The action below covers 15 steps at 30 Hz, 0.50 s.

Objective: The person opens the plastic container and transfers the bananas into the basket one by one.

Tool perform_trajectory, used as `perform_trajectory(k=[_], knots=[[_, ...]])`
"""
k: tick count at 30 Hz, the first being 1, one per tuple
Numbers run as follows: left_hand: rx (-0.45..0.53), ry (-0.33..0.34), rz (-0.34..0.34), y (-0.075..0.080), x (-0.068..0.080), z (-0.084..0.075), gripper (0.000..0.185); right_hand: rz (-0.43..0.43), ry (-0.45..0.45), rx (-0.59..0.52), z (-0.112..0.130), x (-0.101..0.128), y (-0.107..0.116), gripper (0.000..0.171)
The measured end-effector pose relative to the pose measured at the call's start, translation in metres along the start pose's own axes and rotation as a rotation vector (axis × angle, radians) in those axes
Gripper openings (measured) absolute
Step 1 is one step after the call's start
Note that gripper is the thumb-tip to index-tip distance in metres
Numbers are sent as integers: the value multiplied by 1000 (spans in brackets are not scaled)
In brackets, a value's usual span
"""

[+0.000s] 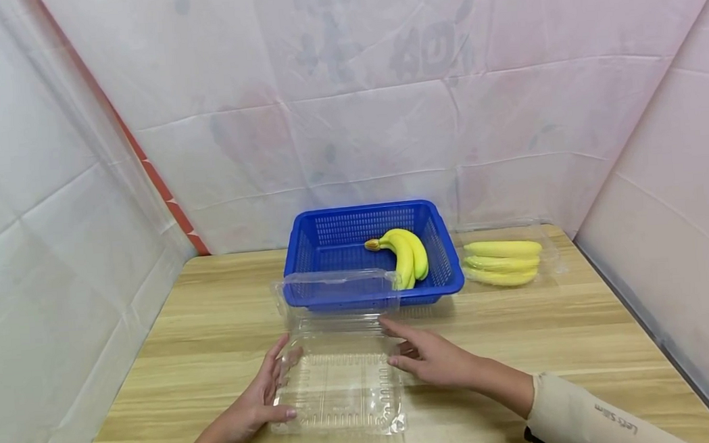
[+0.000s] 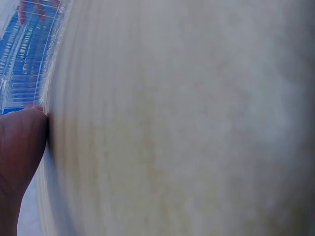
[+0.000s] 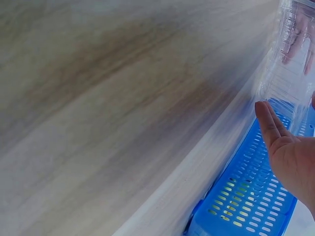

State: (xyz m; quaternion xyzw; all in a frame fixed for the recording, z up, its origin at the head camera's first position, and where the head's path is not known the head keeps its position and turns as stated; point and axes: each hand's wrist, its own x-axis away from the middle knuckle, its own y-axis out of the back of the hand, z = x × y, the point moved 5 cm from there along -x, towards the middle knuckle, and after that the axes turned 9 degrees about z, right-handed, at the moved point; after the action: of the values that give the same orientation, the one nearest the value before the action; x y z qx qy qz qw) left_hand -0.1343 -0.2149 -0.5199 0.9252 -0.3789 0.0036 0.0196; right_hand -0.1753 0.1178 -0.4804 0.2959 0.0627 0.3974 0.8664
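A clear plastic clamshell box lies at the front of the table, its lid raised at the back, overlapping the blue basket in the head view. My left hand is spread along the box's left side, thumb at the front left edge and fingers farther back. On the other side my right hand touches the right edge near the hinge with extended fingers. Nothing lies inside the box. Behind it stands the blue basket, with a bunch of yellow bananas in its right half.
To the right of the basket, another clear box holds several yellow bananas. The wooden table is bounded by white sheet walls at the back and sides.
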Motion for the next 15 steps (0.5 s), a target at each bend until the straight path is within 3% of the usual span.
perform_trajectory(k=[15], knots=[[126,56,5,-1,2,-7,111,3,-27,-18,9,-9,-4,78]])
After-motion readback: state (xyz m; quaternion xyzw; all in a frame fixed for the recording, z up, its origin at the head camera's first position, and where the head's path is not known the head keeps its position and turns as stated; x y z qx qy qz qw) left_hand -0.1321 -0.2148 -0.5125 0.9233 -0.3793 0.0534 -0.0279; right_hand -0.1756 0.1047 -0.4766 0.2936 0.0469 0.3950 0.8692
